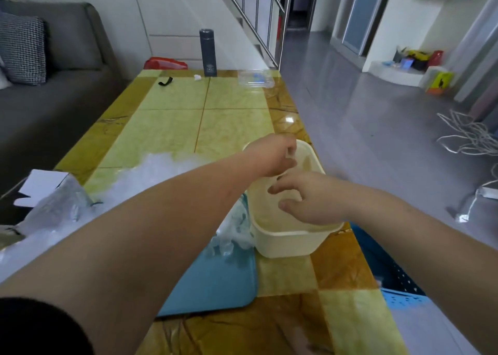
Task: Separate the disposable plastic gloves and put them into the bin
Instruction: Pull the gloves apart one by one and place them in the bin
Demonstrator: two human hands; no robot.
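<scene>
Gloves [151, 177] of clear plastic lie in a big heap on the bench [172, 128], left of both hands and under the left arm. A blue tray [215, 282] sits nearer than the hands, with more gloves on its far end. The cream bin [285, 241] is right below both hands. The left hand [272, 155] has its fingers curled down; I cannot tell if it holds a glove. The right hand [312, 201] is just beside it, fingers loose and spread, holding nothing.
</scene>
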